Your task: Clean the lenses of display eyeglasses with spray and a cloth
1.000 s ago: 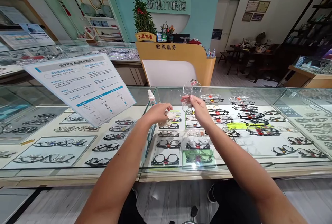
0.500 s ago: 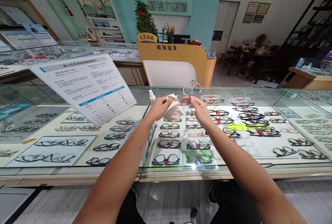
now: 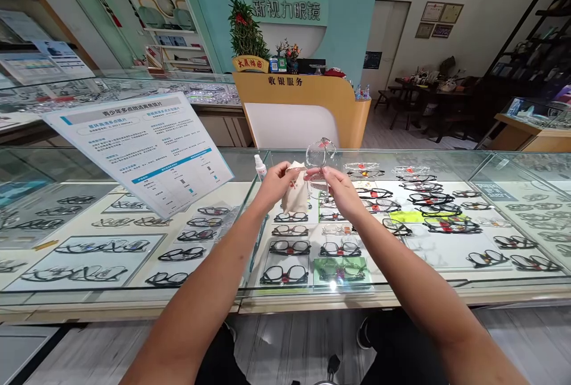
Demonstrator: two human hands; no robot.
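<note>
Pinched in my left hand (image 3: 275, 184) is a cream cleaning cloth (image 3: 295, 197), hanging down below the fingers. My right hand (image 3: 338, 187) grips a pair of clear-framed eyeglasses (image 3: 322, 144), turned upright with one lens above the fingers and one below. The two hands are close together above the glass display case, the cloth just left of the glasses. Behind my left hand stands a small white spray bottle (image 3: 260, 166). Under the glass, rows of dark-framed glasses (image 3: 285, 274) lie below both hands.
A laminated sheet (image 3: 147, 147) with printed text leans over the case at left. The glass case's front edge (image 3: 339, 300) runs across in front of me. Beyond the case stand a wooden cashier counter (image 3: 303, 90) and a potted plant (image 3: 245, 28).
The eyeglasses have turned and shifted slightly left, nearer to the cloth. The cloth now hangs straighter and narrower from my left hand. Both hands keep their hold.
</note>
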